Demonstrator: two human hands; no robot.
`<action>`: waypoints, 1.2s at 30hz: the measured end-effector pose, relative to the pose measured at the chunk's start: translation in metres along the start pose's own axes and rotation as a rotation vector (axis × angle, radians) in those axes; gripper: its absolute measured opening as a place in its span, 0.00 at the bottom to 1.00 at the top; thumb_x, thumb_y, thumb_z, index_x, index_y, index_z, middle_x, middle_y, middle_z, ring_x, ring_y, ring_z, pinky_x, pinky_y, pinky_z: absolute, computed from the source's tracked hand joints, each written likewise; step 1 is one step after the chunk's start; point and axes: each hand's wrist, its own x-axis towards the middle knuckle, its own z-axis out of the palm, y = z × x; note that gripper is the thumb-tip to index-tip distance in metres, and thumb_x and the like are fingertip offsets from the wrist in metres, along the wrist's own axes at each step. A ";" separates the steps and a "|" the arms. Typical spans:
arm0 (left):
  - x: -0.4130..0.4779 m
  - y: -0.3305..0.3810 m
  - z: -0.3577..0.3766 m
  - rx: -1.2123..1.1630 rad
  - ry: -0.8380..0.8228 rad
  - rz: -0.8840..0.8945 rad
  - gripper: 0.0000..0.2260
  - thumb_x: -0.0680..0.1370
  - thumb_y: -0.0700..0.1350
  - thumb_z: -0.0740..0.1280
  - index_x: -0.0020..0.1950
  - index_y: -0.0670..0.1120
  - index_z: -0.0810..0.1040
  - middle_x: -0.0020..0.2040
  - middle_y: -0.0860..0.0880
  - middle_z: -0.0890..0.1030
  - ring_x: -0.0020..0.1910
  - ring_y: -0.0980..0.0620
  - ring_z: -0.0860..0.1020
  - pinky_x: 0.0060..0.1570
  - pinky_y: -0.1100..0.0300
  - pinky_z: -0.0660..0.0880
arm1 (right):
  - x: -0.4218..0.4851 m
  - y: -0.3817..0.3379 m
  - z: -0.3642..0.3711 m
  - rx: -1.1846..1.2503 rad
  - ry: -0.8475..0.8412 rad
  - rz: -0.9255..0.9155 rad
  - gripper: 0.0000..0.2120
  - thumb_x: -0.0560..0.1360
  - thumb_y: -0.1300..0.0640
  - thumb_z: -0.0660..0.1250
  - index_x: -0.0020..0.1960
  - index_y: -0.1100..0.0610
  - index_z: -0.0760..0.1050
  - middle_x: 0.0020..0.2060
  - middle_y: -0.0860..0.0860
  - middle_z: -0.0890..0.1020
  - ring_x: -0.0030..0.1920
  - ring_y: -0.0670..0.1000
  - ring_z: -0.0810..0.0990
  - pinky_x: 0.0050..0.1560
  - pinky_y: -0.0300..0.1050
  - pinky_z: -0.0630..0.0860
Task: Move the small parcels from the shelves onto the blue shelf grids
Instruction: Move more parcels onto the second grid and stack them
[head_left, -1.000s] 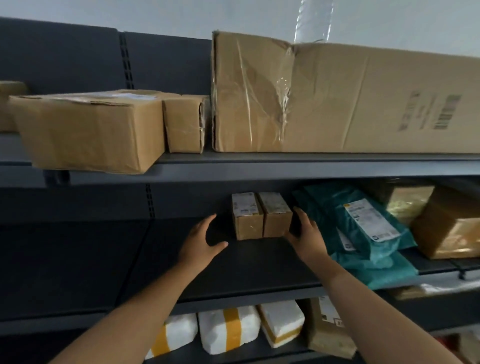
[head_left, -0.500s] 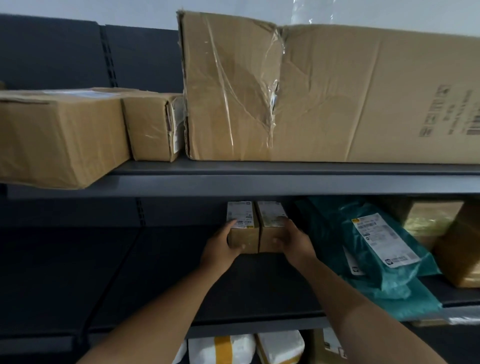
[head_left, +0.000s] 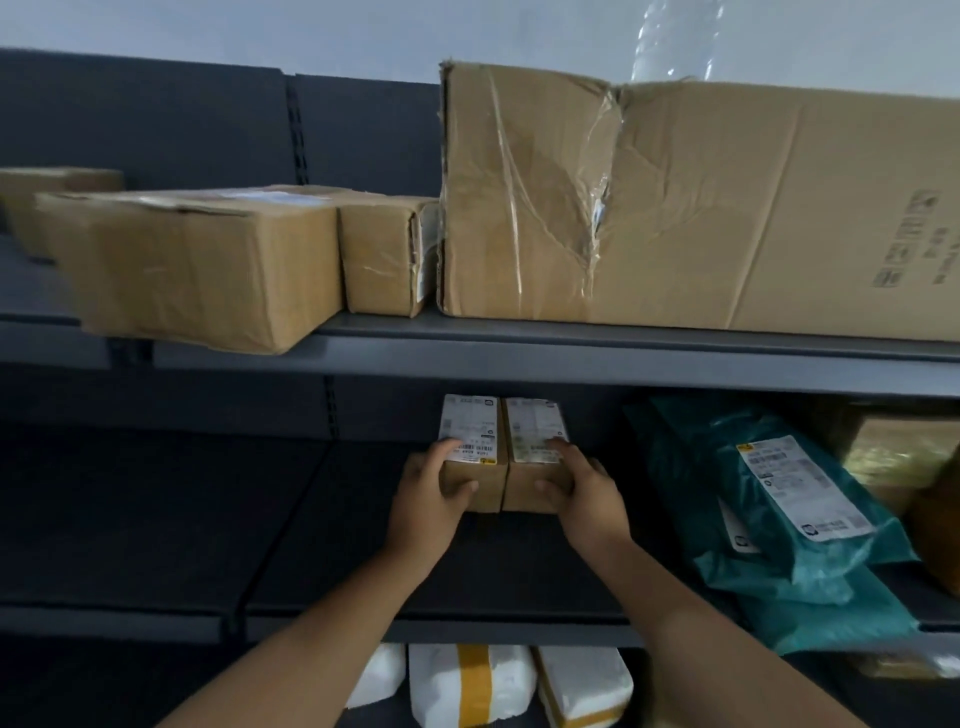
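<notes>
1. Both hands hold two small brown boxes that sit side by side and touch each other on the middle shelf (head_left: 322, 525).
2. Left hand (head_left: 427, 499) is wrapped around the left small box (head_left: 470, 457). Its thumb is on the front of the box and its fingers lie on the top label.
3. Right hand (head_left: 582, 493) is wrapped around the right small box (head_left: 532, 452) the same way, thumb in front and fingers on top.
4. Each small box is plain brown card. Each has a white paper label on top with tiny black print and bar codes. The words are too small to read.
5. The left small box has a little yellow mark at the corner of its label.
6. I cannot tell if the boxes rest on the middle shelf or are lifted a bit off it.
7. To the right of the small boxes, on the same shelf, lie blue-green plastic bags (head_left: 769, 525) with white labels.
8. Above the small boxes, on the top shelf (head_left: 519, 353), stands a big brown carton (head_left: 701, 197) with torn clear tape. Two smaller brown cartons (head_left: 208, 265) stand to its left.
9. Below the small boxes, under the middle shelf, are white parcels (head_left: 467, 686) with yellow tape.
</notes>
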 end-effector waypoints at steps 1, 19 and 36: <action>-0.003 -0.004 -0.014 0.001 0.024 0.005 0.24 0.72 0.45 0.74 0.65 0.57 0.72 0.61 0.48 0.73 0.58 0.54 0.74 0.51 0.69 0.70 | -0.002 -0.012 0.004 0.006 -0.008 -0.023 0.25 0.75 0.51 0.68 0.70 0.40 0.65 0.62 0.55 0.74 0.53 0.53 0.79 0.49 0.44 0.77; -0.093 -0.120 -0.332 0.173 0.418 -0.249 0.24 0.72 0.45 0.75 0.64 0.57 0.73 0.57 0.50 0.73 0.54 0.54 0.75 0.46 0.73 0.70 | -0.057 -0.289 0.195 0.189 -0.325 -0.419 0.25 0.75 0.49 0.69 0.69 0.37 0.65 0.65 0.53 0.73 0.60 0.52 0.76 0.55 0.45 0.76; -0.271 -0.189 -0.662 0.433 0.908 -0.515 0.22 0.73 0.48 0.74 0.65 0.56 0.73 0.60 0.49 0.74 0.53 0.52 0.74 0.50 0.57 0.72 | -0.207 -0.601 0.369 0.478 -0.667 -0.750 0.24 0.74 0.53 0.71 0.66 0.39 0.69 0.62 0.47 0.73 0.62 0.49 0.73 0.61 0.48 0.74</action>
